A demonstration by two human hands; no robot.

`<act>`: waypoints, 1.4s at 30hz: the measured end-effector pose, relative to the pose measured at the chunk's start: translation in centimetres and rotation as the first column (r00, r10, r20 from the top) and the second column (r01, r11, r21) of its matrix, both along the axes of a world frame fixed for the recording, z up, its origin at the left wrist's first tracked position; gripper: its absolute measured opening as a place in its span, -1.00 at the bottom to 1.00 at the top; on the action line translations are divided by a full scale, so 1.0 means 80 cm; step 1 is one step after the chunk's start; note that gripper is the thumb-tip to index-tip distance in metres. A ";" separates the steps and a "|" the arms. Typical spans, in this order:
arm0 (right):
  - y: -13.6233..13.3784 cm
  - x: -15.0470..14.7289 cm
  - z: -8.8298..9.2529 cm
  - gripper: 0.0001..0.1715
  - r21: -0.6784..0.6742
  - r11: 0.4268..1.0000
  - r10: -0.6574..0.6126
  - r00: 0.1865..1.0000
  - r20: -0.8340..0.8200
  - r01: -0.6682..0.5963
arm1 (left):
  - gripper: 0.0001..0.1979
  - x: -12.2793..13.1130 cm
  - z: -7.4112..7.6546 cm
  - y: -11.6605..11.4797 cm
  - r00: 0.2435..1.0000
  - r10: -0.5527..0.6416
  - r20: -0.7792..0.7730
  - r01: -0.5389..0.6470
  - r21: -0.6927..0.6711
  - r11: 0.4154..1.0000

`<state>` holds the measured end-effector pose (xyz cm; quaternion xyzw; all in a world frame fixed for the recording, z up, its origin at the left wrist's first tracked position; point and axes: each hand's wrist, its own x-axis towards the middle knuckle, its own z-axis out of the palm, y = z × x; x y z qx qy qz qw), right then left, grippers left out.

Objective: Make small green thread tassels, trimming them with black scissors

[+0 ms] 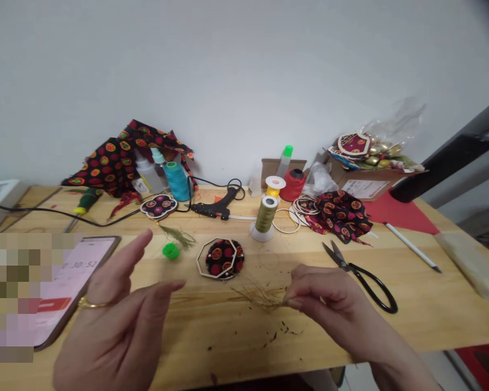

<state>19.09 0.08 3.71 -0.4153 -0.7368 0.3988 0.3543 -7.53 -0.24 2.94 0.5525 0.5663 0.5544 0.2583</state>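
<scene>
My left hand (118,320) is raised over the table's left front, its thumb and index finger apart and nothing between them. A gold ring circles one finger. At the right, the fingertips of my right hand (318,298) pinch a bundle of olive-green threads (263,296), whose loose ends fan out leftward. Beyond the threads lies a round pad of dark patterned fabric (238,258) with a pale octagonal frame (201,266) partly over it. A spool of olive thread (266,214) stands behind that. Black-handled scissors (370,285) lie right of my right hand, blades parted.
A phone (71,271) lies at the left. A black glue gun (215,208), teal thread cone (176,182), red thread cone (293,184), green cap (170,250) and tasselled fabric ornament (158,207) stand or lie farther back. At right are a cardboard box (362,182) and a white pencil (411,247).
</scene>
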 end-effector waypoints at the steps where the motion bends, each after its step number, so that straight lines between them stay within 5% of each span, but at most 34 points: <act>1: -0.001 -0.001 0.002 -0.82 0.015 0.999 0.028 1.000 0.008 -0.028 | -0.80 0.004 0.007 0.002 0.988 0.081 -0.131 -0.068 0.102 0.992; 4: -0.005 -0.005 0.010 -0.81 0.071 0.992 0.098 0.994 0.057 -0.101 | -0.88 0.024 0.022 0.009 0.952 0.119 -0.283 -0.055 0.224 0.973; 6: -0.006 -0.008 0.015 -0.81 0.101 0.986 0.126 0.987 0.099 -0.136 | -0.80 0.040 0.024 0.012 0.962 -0.122 -0.245 0.155 0.120 0.981; 9: -0.006 -0.010 0.022 -0.81 0.128 0.977 0.149 0.977 0.153 -0.169 | -0.68 0.061 0.017 0.009 0.809 -0.560 -0.178 0.542 -0.143 0.828; 12: -0.003 -0.011 0.026 -0.79 0.144 0.973 0.155 0.971 0.183 -0.183 | -0.56 0.073 0.004 0.002 0.654 -0.739 -0.164 0.694 -0.259 0.672; 15: 0.000 -0.010 0.024 -0.78 0.156 0.970 0.151 0.967 0.204 -0.184 | -0.45 0.078 -0.007 -0.002 0.640 -0.741 -0.205 0.696 -0.255 0.672; 18: 0.000 -0.010 0.020 -0.78 0.160 0.974 0.121 0.965 0.234 -0.161 | -0.61 0.080 -0.014 -0.004 0.639 -0.728 -0.248 0.688 -0.240 0.685; 24: 0.000 -0.013 0.016 -0.75 0.116 0.986 0.080 0.952 0.294 -0.119 | -0.73 0.080 -0.022 -0.010 0.656 -0.600 -0.458 0.577 -0.207 0.790; 34: 0.001 -0.019 0.012 -0.74 0.038 0.997 0.054 0.933 0.356 -0.072 | -0.66 0.070 -0.053 -0.012 0.579 -0.592 -0.561 0.591 -0.212 0.778; 37: 0.001 -0.019 0.008 -0.76 0.001 0.999 0.035 0.951 0.308 -0.037 | -0.72 0.072 -0.043 -0.012 0.673 -0.590 -0.446 0.550 -0.233 0.802; 42: 0.001 -0.008 -0.001 -0.78 0.073 0.985 -0.165 0.973 0.165 0.154 | -0.68 0.081 -0.023 -0.004 0.844 -0.531 0.072 0.507 -0.430 0.748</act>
